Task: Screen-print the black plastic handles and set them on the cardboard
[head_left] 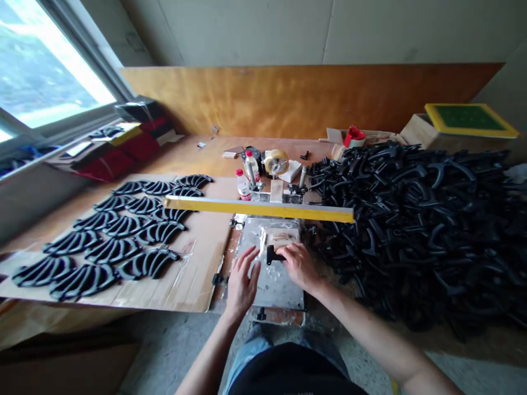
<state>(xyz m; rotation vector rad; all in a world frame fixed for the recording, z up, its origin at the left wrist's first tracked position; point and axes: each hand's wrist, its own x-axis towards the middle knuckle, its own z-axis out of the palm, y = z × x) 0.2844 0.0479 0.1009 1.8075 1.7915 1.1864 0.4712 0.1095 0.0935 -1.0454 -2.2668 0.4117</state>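
Head view shows left hand (242, 281) spread and right hand (300, 265) apparently pinching a black piece (271, 255).

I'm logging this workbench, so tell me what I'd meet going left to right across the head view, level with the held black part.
Fan-shaped black pieces in rows, left grip, held black part, right grip, heap of black parts.

we're on the wearer's head, looking forward and down: left hand (242, 284) and right hand (300, 265) close below, wooden board (308, 101) farther off straight ahead, window (49, 60) cut off at upper left.
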